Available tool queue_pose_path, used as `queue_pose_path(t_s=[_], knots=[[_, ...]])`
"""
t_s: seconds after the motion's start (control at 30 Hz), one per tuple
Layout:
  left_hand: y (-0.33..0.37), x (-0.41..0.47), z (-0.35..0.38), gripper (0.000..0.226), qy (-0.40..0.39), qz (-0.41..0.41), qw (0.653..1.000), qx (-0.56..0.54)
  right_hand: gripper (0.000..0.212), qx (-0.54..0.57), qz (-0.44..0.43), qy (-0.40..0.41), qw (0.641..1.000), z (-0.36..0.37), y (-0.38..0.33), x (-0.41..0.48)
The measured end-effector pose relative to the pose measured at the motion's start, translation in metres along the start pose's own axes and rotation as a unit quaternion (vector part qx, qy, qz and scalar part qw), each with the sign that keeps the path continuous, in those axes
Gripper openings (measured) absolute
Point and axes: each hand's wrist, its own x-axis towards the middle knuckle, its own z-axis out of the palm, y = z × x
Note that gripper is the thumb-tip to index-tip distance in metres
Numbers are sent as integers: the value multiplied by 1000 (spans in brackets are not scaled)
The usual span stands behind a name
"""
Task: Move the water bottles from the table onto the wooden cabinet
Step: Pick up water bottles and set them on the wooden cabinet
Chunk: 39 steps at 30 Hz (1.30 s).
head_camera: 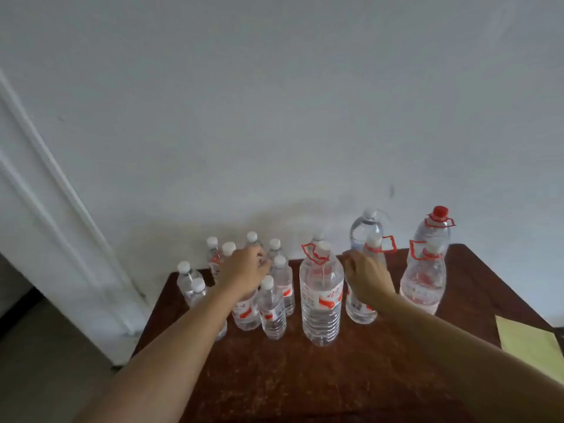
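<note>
Two bare arms reach over a brown wooden top (pixel 335 377). Small water bottles (pixel 272 312) with white caps stand on the left. Big bottles (pixel 320 303) with red handles stand on the right. The left hand (pixel 244 271) covers one small bottle's neck. The right hand (pixel 369 276) curls in front of a big one. It is too blurry to tell if either hand grips.

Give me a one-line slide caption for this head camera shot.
The left hand and right hand reach among small and large water bottles standing on a reddish-brown wooden top by a white wall.
</note>
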Motion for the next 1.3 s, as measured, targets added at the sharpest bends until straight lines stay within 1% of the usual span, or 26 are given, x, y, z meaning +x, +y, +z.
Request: queue_pose_path(t_s=[0.1,0.13,0.2,0.33,0.5,0.57,0.63,0.73,0.83,0.87,0.93,1.0,1.03,1.1,1.13,1.2,1.23,1.3], knots=[[24,25,21,33,22,11,998,-59,20,20,69,-77,994,30,37,0],[37,32,28,37,24,21,997,-74,21,16,95,-118,988,44,50,-1],[58,45,44,44,21,45,994,-97,23,25,123,-153,980,66,69,4],[82,56,75,42,1,81,995,-63,21,91,186,-184,961,98,91,8],[77,54,80,34,42,82,994,-53,36,186,266,-176,929,126,104,12],[68,47,78,34,48,80,995,-47,41,203,297,-198,912,137,108,13],[59,31,72,33,70,88,993,-41,47,206,312,-232,898,145,109,12],[42,-1,64,35,102,96,989,-53,52,244,344,-242,874,157,106,14],[18,-34,63,38,85,46,992,-75,50,256,370,-255,856,169,101,21],[9,-45,64,39,80,24,994,-77,51,230,370,-272,858,173,95,22],[-4,-59,69,40,83,-14,993,-81,49,137,326,-313,882,172,83,28],[-19,-69,71,45,91,-53,991,-83,43,73,253,-330,906,173,66,34],[-24,-72,72,48,93,-67,990,-79,42,51,229,-350,907,177,63,36],[-35,-80,74,54,102,-97,987,-77,40,49,228,-358,904,184,60,33],[-40,-84,75,56,107,-113,984,-82,40,104,274,-330,897,190,62,31],[-52,-93,78,56,113,-141,979,-94,46,255,387,-245,852,204,66,24],[-56,-96,80,55,115,-150,977,-96,49,279,406,-222,842,207,70,24],[-63,-106,86,52,121,-174,973,-86,56,261,409,-221,846,207,70,22]])
